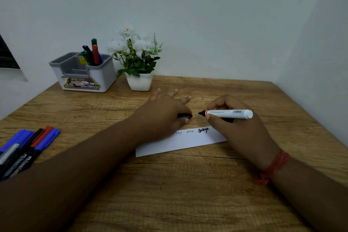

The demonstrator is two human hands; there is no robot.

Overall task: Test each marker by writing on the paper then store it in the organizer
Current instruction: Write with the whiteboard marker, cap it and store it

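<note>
A white marker (228, 114) is being pinched in the right hand (239, 124) above the paper (180, 143); its black cap (184, 116) (half hidden) is being pinched by the left hand (165, 113), whose other fingers are spread.

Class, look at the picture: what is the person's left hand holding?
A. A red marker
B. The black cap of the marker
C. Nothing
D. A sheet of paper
B: the left hand pinches the black cap, just apart from the bare tip of the white marker gripped by the right hand.

White flowers in a white pot (139, 81), wooden table (188, 194), pale wall (207, 15)
</note>
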